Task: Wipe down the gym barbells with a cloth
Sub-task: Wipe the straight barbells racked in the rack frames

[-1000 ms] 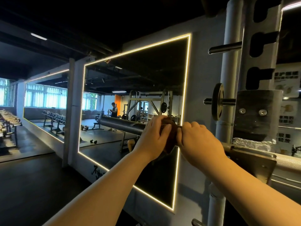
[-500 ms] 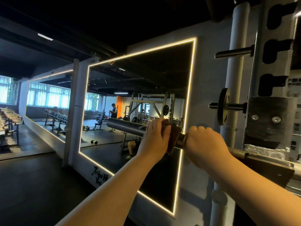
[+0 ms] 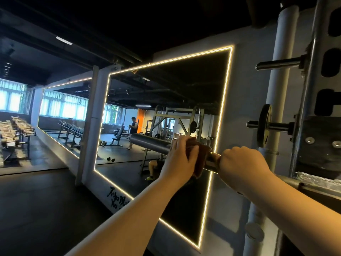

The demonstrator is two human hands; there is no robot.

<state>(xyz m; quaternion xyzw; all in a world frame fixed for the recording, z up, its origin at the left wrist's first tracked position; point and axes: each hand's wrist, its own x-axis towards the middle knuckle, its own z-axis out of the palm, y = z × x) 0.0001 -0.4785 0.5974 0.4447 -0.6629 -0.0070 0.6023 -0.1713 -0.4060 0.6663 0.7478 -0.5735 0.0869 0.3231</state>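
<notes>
- The left hand [image 3: 181,157], fingers gripping the brown cloth [image 3: 202,157] round the barbell [image 3: 149,143] sleeve, has slid left.
- The right hand [image 3: 239,163] stays clenched on the shaft beside the rack [image 3: 313,85]; bare steel now shows between them, so the wipe is advancing.

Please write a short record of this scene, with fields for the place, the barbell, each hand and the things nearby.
place: gym, beside a grey metal rack
barbell: dark steel barbell, lying on the rack, with its thick end toward the mirror
left hand: left hand grips a brown cloth folded over the barbell
right hand: right hand grips the bar beside the cloth, on the rack side
nearby: small round black weight plate on a rack peg; light-edged wall mirror
</notes>
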